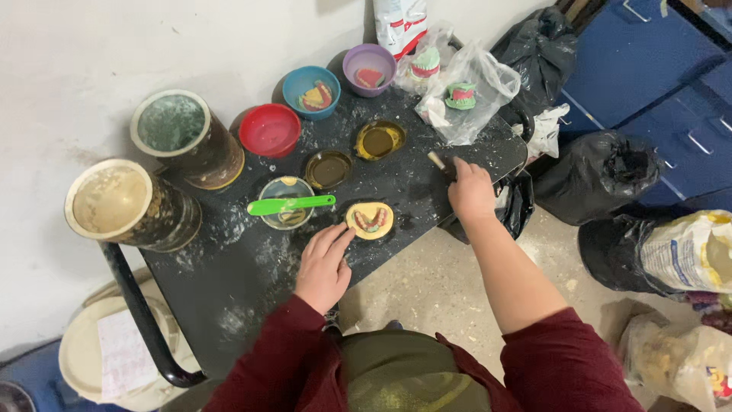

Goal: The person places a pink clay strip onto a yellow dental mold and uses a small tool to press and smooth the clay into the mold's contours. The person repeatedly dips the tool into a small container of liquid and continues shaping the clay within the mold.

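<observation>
Two hands work over the dark surface (252, 267). The left hand (324, 263), its grip open, touches fingertips to the yellow dental mould (370, 220) just ahead; the right hand (470, 191), farther right, clasps a tool handle (438, 161).

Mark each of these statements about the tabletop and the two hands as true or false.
1. The left hand touches the yellow dental mould. True.
2. The green spatula lies across the red bowl. False: it rests across a clear cup.
3. The right hand grips a tool handle. True.
4. The purple bowl is empty. False: it holds a red and green piece.
5. The work table is clean white. False: it is dark and powder-dusted.
</observation>
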